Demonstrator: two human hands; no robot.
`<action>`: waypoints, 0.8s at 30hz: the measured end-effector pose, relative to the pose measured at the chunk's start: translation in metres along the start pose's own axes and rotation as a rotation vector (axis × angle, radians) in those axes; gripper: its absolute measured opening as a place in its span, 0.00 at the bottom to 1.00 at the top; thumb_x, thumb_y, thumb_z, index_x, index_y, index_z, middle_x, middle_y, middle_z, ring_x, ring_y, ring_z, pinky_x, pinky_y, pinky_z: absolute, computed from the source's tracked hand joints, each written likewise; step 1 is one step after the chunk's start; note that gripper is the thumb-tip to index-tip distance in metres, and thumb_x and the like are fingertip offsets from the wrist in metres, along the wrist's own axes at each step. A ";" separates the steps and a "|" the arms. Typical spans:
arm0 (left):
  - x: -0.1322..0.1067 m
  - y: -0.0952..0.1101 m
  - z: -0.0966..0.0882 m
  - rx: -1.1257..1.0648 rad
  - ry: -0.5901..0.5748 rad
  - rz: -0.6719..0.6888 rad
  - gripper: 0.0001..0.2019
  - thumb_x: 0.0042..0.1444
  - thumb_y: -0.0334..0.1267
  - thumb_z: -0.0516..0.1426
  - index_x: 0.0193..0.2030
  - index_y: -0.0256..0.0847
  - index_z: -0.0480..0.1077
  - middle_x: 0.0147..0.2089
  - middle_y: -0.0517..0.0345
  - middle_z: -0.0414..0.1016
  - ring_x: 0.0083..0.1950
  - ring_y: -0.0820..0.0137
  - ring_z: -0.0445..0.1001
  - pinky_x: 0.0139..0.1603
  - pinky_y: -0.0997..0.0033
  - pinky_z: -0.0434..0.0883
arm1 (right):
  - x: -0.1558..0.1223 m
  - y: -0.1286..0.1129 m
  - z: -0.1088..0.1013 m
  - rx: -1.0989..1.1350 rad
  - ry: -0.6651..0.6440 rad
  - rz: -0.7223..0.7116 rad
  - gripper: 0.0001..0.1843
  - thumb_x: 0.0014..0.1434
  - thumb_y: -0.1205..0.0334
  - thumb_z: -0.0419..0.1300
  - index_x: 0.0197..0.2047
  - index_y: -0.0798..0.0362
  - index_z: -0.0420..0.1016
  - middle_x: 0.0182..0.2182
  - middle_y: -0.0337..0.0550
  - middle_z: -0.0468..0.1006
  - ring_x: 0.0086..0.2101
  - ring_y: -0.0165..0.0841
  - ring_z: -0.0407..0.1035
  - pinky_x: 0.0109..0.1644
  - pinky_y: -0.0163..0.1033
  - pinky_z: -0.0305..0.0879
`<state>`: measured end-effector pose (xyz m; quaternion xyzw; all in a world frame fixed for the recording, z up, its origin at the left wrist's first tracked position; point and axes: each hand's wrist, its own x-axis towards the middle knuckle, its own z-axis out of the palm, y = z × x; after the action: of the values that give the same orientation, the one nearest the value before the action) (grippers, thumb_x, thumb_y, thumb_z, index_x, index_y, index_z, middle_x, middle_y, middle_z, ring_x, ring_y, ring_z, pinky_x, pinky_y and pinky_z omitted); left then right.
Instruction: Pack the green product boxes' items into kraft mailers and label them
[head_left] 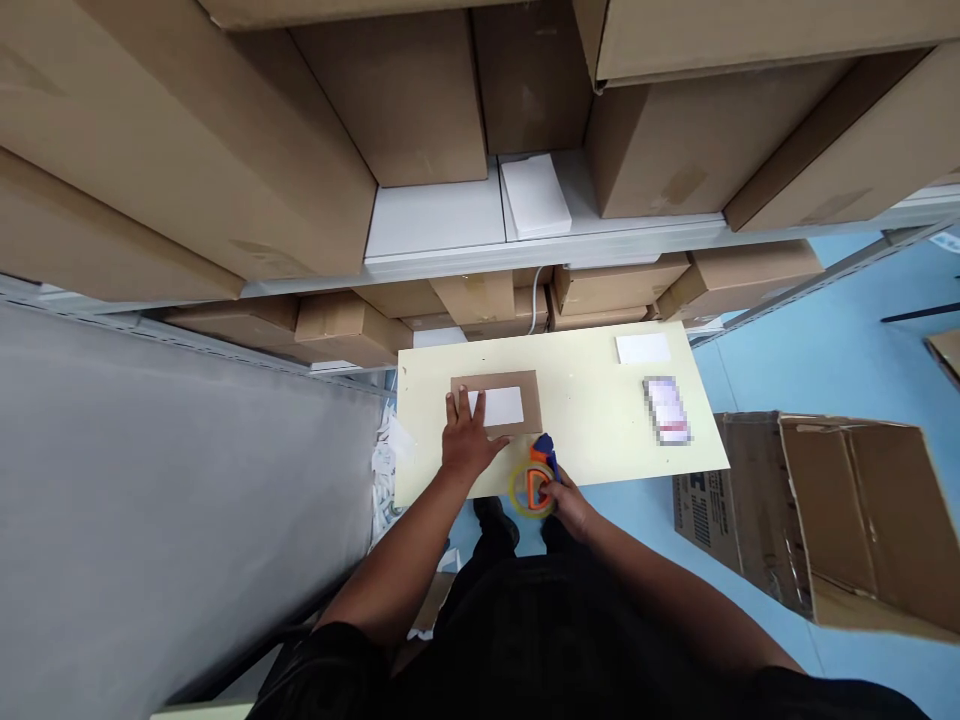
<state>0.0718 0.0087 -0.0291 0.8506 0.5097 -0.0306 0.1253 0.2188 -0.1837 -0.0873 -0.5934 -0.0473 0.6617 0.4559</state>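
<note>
My left hand (466, 440) lies with fingers spread on the left part of a flat brown cardboard piece (532, 400). Its fingertips reach over a white paper slip (502, 404) that rests on the cardboard. At the table's front edge, my right hand (568, 502) is wrapped around a tape dispenser (541, 455) with an orange and blue body. A roll of clear yellowish tape (514, 490) sits in the dispenser. The dispenser is just below the cardboard's lower right corner, apart from my left hand.
On the pale table (592, 400) lie a blurred-out phone-like object (667, 410) and a white paper stack (643, 348) at right. Shelves with cardboard boxes (405, 100) stand behind. An open carton (862, 520) is on the floor at right, and a grey wall (187, 500) runs along the left.
</note>
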 end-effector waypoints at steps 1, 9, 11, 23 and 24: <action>-0.007 0.005 0.002 -0.015 0.002 -0.015 0.55 0.54 0.66 0.62 0.78 0.35 0.48 0.81 0.35 0.36 0.79 0.36 0.34 0.71 0.42 0.58 | 0.006 -0.003 0.006 0.058 0.045 0.006 0.33 0.45 0.56 0.63 0.58 0.45 0.70 0.42 0.40 0.82 0.43 0.41 0.77 0.43 0.42 0.75; -0.024 -0.007 -0.006 0.063 -0.048 0.358 0.43 0.58 0.59 0.63 0.75 0.46 0.57 0.77 0.42 0.54 0.77 0.44 0.50 0.74 0.42 0.51 | 0.091 -0.141 -0.048 -0.132 0.022 0.015 0.32 0.38 0.69 0.62 0.51 0.50 0.76 0.38 0.42 0.82 0.36 0.39 0.75 0.37 0.41 0.73; -0.012 -0.015 -0.004 0.087 -0.007 0.426 0.42 0.60 0.60 0.60 0.76 0.45 0.56 0.79 0.42 0.48 0.79 0.44 0.43 0.76 0.39 0.43 | 0.102 -0.165 -0.058 -0.243 -0.028 0.045 0.33 0.37 0.70 0.63 0.52 0.51 0.76 0.37 0.43 0.82 0.35 0.39 0.75 0.36 0.41 0.72; -0.007 -0.006 0.010 0.102 0.007 0.318 0.41 0.65 0.63 0.52 0.78 0.44 0.50 0.81 0.45 0.37 0.81 0.47 0.34 0.70 0.42 0.53 | 0.004 -0.021 -0.053 -0.252 0.070 -0.037 0.45 0.42 0.62 0.63 0.67 0.47 0.67 0.52 0.41 0.81 0.52 0.45 0.74 0.55 0.47 0.71; -0.007 -0.003 0.010 0.095 -0.001 0.303 0.41 0.66 0.63 0.51 0.79 0.44 0.49 0.82 0.45 0.37 0.81 0.47 0.33 0.70 0.42 0.55 | -0.007 -0.005 -0.051 -0.257 0.047 -0.016 0.46 0.43 0.62 0.63 0.68 0.47 0.66 0.53 0.41 0.81 0.53 0.45 0.74 0.57 0.48 0.70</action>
<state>0.0661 0.0016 -0.0377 0.9227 0.3734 -0.0361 0.0884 0.2633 -0.2098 -0.0937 -0.6619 -0.1255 0.6323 0.3825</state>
